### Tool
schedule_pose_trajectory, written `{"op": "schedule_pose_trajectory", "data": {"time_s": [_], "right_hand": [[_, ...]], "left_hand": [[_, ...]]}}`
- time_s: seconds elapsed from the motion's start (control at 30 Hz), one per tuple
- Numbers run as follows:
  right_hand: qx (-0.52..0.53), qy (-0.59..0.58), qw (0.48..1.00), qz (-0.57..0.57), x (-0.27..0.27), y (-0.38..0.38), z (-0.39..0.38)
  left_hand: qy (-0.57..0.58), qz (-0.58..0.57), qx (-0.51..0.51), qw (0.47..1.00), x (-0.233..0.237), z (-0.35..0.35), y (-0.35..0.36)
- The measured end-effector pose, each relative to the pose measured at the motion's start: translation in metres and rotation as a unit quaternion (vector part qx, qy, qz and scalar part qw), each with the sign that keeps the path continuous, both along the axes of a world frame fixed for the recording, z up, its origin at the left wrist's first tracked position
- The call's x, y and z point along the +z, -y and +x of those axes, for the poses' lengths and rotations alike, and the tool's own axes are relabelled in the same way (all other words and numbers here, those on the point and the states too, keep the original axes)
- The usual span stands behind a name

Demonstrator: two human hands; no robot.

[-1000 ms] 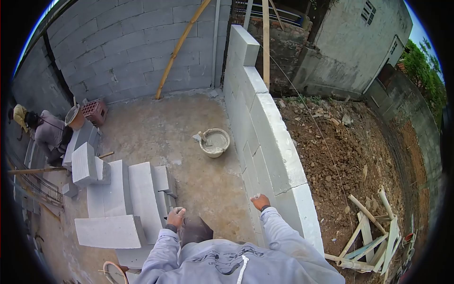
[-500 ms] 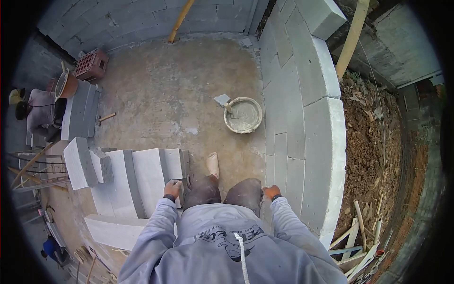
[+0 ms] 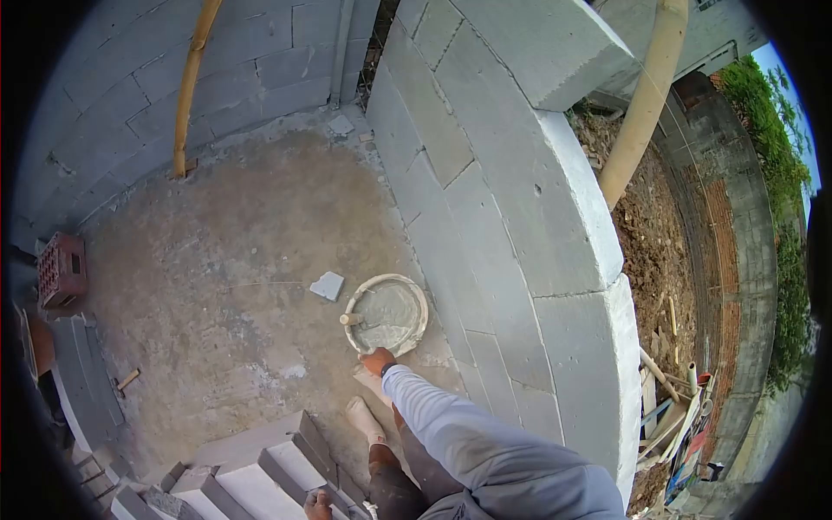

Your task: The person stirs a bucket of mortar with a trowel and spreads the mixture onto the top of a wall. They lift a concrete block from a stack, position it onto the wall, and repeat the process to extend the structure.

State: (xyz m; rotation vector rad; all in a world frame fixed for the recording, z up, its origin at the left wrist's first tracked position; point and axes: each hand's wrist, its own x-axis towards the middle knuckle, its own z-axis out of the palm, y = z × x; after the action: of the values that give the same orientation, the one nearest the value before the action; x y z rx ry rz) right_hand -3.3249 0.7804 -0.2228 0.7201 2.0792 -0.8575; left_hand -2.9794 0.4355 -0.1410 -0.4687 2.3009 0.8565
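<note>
A round basin of wet grey mortar sits on the floor beside the block wall, with a wooden tool handle leaning at its left rim. My right hand reaches down to the basin's near rim, its fingers closed on the edge. At the bottom of the view, my left hand is beside stacked light concrete blocks, its fingers curled and partly cut off by the frame. I see nothing in it.
The block wall rises close on my right, a loose block on top. A flat broken piece lies left of the basin. Farther left are a red crate and a hammer. Wooden poles lean beyond the wall.
My right hand has gone from beside my knee forward and down to the basin's rim. My view has tilted and moved closer to the basin and wall. My left hand stays low near the blocks.
</note>
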Motion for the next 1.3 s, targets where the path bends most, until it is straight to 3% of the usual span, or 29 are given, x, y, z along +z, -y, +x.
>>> {"op": "schedule_pose_trajectory", "data": {"time_s": [0.03, 0.07, 0.1, 0.17, 0.2, 0.4, 0.53, 0.67, 0.77, 0.83, 0.9, 0.97, 1.03, 1.07, 1.17, 1.2, 1.27, 1.3], "right_hand": [[0.007, 0.011, 1.000, 0.003, -0.017, 0.005, -0.002], [-0.065, 0.018, 0.997, -0.034, -0.041, 0.003, 0.000], [-0.132, 0.034, 0.988, -0.073, -0.067, 0.001, 0.005], [-0.266, 0.096, 0.951, -0.125, -0.037, 0.002, -0.017], [-0.356, 0.112, 0.913, -0.165, -0.075, -0.003, -0.007], [-0.447, 0.149, 0.868, -0.159, -0.117, 0.000, -0.041], [-0.504, 0.167, 0.838, -0.126, -0.149, 0.006, -0.071], [-0.469, 0.164, 0.850, -0.175, -0.152, 0.002, -0.084], [-0.424, 0.208, 0.867, -0.159, -0.113, -0.017, -0.065], [-0.402, 0.162, 0.871, -0.229, -0.095, -0.052, -0.028], [-0.367, 0.146, 0.896, -0.202, -0.060, -0.086, -0.007], [-0.266, 0.217, 0.928, -0.148, 0.007, -0.099, -0.020], [-0.038, 0.141, 0.989, -0.037, 0.022, -0.114, -0.013], [0.079, 0.098, 0.992, 0.021, 0.024, -0.119, -0.012], [0.172, 0.041, 0.965, 0.196, -0.004, -0.116, -0.013], [0.127, 0.072, 0.966, 0.212, -0.035, -0.117, -0.015], [0.092, 0.154, 0.957, 0.230, -0.044, -0.084, -0.054], [0.098, 0.141, 0.958, 0.232, -0.063, -0.072, -0.053]], "left_hand": [[-0.023, 0.036, 0.028, 0.999, 0.009, 0.012, -0.015], [0.044, 0.152, 0.237, 0.959, 0.023, 0.004, -0.033], [0.102, 0.241, 0.446, 0.856, 0.034, -0.007, -0.046], [0.146, 0.208, 0.464, 0.849, 0.034, -0.017, -0.054], [0.153, 0.171, 0.400, 0.887, 0.042, -0.036, -0.056], [0.161, 0.171, 0.455, 0.859, 0.033, -0.119, -0.074], [0.161, 0.174, 0.459, 0.856, 0.020, -0.129, -0.084], [0.190, 0.158, 0.448, 0.860, 0.013, -0.115, -0.084], [0.190, 0.159, 0.451, 0.857, 0.014, -0.115, -0.084], [0.181, 0.168, 0.449, 0.859, 0.013, -0.113, -0.079], [0.166, 0.179, 0.446, 0.861, 0.009, -0.112, -0.074], [0.177, 0.173, 0.441, 0.863, 0.018, -0.136, -0.072], [0.184, 0.174, 0.432, 0.866, 0.018, -0.150, -0.073], [0.185, 0.176, 0.427, 0.868, 0.014, -0.152, -0.072], [0.183, 0.187, 0.444, 0.857, 0.012, -0.155, -0.077], [0.180, 0.190, 0.454, 0.851, 0.011, -0.156, -0.080], [0.183, 0.195, 0.451, 0.852, 0.012, -0.149, -0.082], [0.185, 0.196, 0.449, 0.852, 0.012, -0.143, -0.083]]}}
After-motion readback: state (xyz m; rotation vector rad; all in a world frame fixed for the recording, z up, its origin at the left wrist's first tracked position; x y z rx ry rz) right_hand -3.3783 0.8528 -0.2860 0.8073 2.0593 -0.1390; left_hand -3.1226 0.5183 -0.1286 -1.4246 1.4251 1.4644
